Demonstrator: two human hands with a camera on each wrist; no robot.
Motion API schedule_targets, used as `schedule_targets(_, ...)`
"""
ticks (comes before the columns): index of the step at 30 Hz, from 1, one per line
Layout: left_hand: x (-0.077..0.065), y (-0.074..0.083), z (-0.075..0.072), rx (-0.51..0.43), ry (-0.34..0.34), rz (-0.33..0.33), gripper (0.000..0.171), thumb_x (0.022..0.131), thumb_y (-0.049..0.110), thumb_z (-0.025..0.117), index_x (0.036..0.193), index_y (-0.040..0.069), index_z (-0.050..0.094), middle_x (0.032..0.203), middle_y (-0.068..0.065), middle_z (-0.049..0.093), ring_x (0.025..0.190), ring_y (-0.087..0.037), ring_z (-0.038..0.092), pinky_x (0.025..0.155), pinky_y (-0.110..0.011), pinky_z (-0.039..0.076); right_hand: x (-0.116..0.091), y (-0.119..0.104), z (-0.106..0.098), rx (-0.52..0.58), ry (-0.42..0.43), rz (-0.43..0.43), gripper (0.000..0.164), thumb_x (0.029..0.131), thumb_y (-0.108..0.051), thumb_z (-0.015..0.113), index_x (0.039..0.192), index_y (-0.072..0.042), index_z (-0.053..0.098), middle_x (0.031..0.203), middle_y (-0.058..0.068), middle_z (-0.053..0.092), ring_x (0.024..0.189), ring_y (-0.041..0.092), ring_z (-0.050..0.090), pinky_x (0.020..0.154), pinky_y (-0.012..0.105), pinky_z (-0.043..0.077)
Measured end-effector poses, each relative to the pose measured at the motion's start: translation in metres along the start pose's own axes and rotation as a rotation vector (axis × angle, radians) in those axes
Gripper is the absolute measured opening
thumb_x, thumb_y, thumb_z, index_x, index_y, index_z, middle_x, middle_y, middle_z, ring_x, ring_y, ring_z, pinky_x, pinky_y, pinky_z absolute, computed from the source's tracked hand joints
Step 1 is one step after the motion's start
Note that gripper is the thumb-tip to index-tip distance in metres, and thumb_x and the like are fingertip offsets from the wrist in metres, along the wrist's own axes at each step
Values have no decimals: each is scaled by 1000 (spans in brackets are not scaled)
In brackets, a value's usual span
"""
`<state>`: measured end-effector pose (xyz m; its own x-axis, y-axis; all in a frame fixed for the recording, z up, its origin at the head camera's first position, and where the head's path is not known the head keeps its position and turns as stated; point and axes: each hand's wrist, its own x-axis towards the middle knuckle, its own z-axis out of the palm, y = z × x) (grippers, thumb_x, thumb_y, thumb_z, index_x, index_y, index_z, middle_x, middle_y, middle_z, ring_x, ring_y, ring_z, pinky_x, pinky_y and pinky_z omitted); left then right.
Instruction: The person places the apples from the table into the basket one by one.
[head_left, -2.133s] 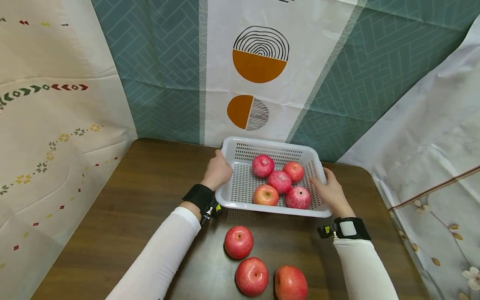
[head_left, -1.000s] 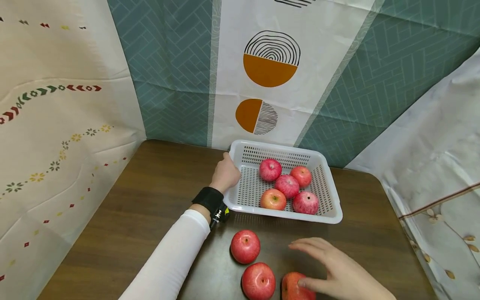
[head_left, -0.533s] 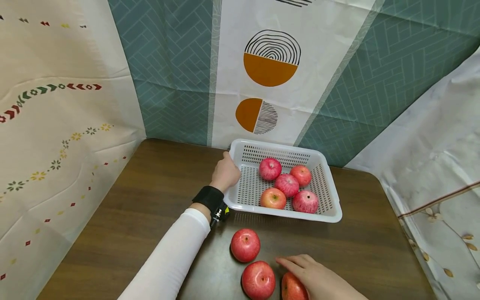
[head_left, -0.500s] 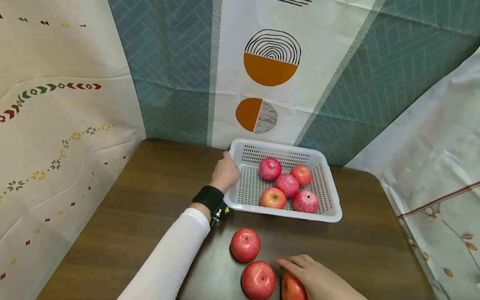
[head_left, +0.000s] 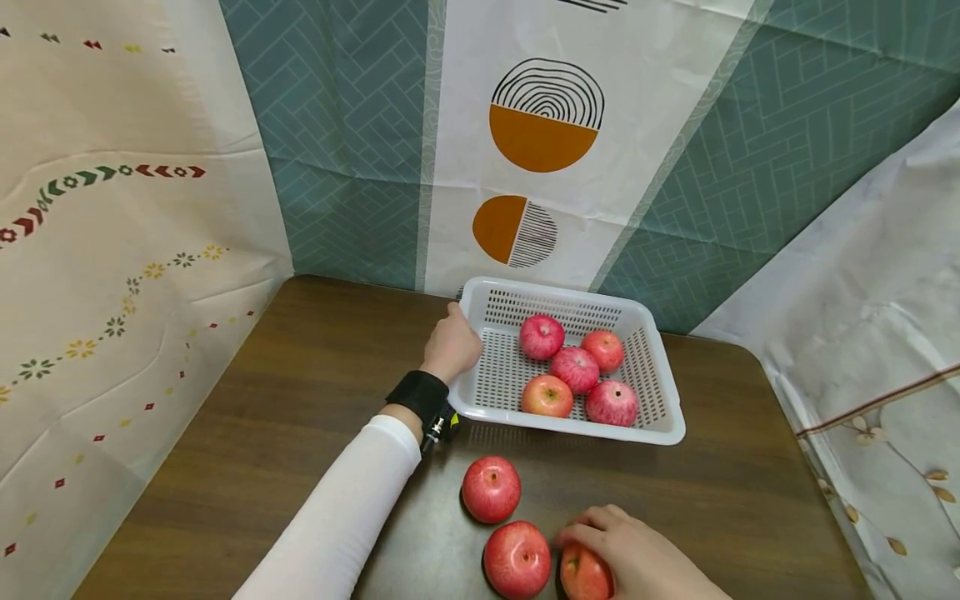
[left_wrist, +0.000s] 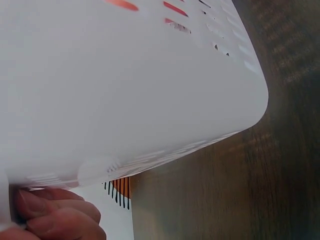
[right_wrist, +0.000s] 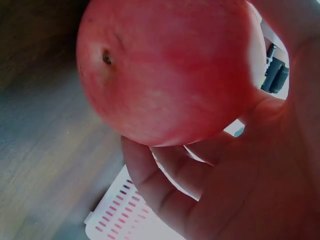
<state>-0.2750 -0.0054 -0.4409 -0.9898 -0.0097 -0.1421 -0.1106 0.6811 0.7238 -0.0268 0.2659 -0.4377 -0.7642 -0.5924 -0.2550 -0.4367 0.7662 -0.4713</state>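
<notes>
In the head view my left hand (head_left: pixel 452 343) grips the left rim of a white perforated plastic basket (head_left: pixel 566 427). The left wrist view shows its fingers (left_wrist: pixel 65 220) curled under the rim, with the basket's wall filling most of that picture. At the bottom of the head view, my right hand (head_left: pixel 626 550) curls its fingers round a red apple (head_left: pixel 583 575). Seen from the right wrist, that apple (right_wrist: pixel 170 70) sits against the curved fingers near the palm. Two more red apples, a nearer one (head_left: pixel 517 560) and a farther one (head_left: pixel 491 490), rest to its left.
Several apples, among them a yellowish-red apple (head_left: pixel 547 397) and a streaked pink apple (head_left: pixel 542 337), lie inside the basket. A brown wooden table (head_left: pixel 315 367) carries everything. Patterned cloth (head_left: pixel 337 183) hangs behind the table's back edge and along both sides.
My right hand has left the basket's right end, come down toward the front, and closed its fingers round the rightmost table apple. The left hand stays on the rim.
</notes>
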Motion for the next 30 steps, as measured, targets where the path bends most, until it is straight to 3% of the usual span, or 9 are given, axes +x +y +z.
schedule_targets(7, 1, 0, -1, 19, -5, 1, 54, 103, 15, 55, 151, -1, 35, 114, -24, 66, 97, -37, 69, 81, -52, 58, -2, 1, 1, -57, 55, -37, 68, 84, -75, 77, 136, -31, 70, 120, -16, 56, 105, 5, 52, 81, 30, 55)
schedule_targets(12, 3, -2, 0, 24, -18, 3, 57, 103, 15, 54, 153, -1, 33, 113, -23, 67, 96, -36, 70, 79, -52, 59, -4, 4, 6, -120, 114, -109, 57, 82, -47, 90, 132, -28, 72, 121, -13, 54, 106, 7, 52, 84, 30, 55)
schedule_targets(15, 3, -2, 1, 25, -22, 2, 56, 104, 15, 54, 153, -1, 33, 112, -23, 66, 96, -36, 70, 79, -51, 59, -5, 4, 7, -98, 106, -91, 56, 77, -32, 91, 130, -29, 72, 123, -13, 55, 107, 8, 54, 84, 31, 55)
schedule_targets(19, 4, -3, 2, 26, -19, 0, 55, 103, 16, 55, 152, -1, 34, 113, -22, 66, 95, -36, 70, 79, -51, 59, -4, 4, 6, -62, 61, -35, 57, 79, -38, 92, 131, -32, 71, 126, -12, 56, 109, 9, 54, 85, 33, 57)
schedule_targets(27, 1, -3, 0, 21, -18, 7, 57, 103, 15, 55, 153, -1, 33, 114, -23, 66, 96, -36, 70, 80, -52, 59, -1, 2, 6, -166, 77, -59, 60, 74, -36, 97, 128, -28, 73, 123, -11, 59, 108, 12, 58, 82, 34, 58)
schedule_targets(30, 0, -2, 0, 22, -15, 9, 57, 103, 16, 55, 154, -2, 33, 113, -23, 66, 96, -37, 70, 80, -52, 59, -1, 1, 3, -154, 70, -37, 57, 74, -36, 97, 125, -28, 74, 118, -13, 58, 104, 10, 57, 80, 33, 58)
